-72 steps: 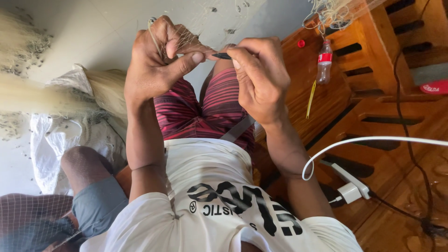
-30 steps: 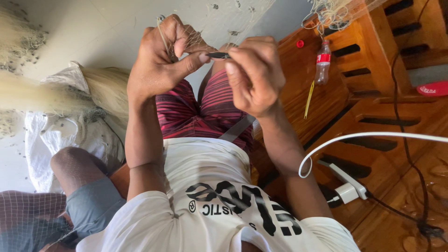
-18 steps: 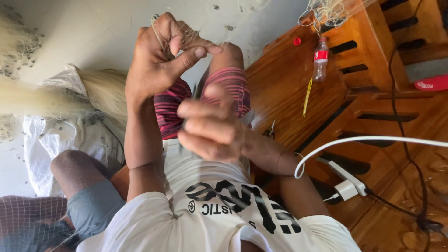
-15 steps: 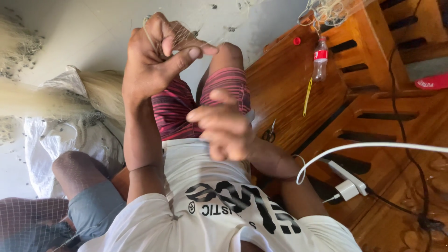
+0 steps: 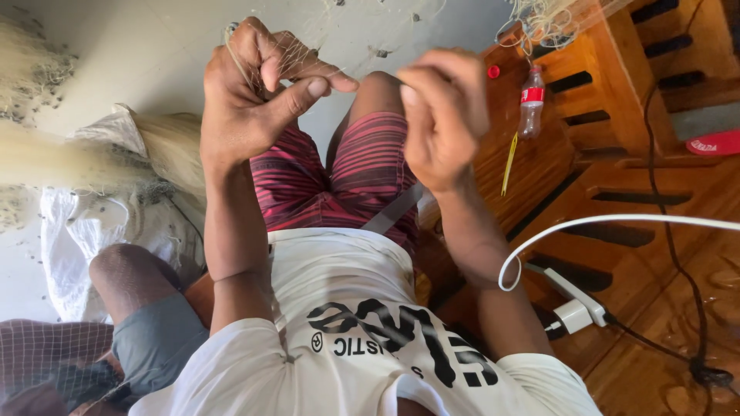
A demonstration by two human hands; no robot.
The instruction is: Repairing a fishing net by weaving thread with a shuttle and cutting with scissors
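Left hand (image 5: 258,92) grips bunched fine netting (image 5: 297,58), right hand (image 5: 443,115) pinched closed beside it, contents unclear; mending looks mid-way, loose net (image 5: 69,154) heaped aside.

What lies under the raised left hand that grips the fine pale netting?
Below the left hand, which pinches fine pale netting, lie the red striped shorts and grey floor. The hand hides how the netting runs through its palm.
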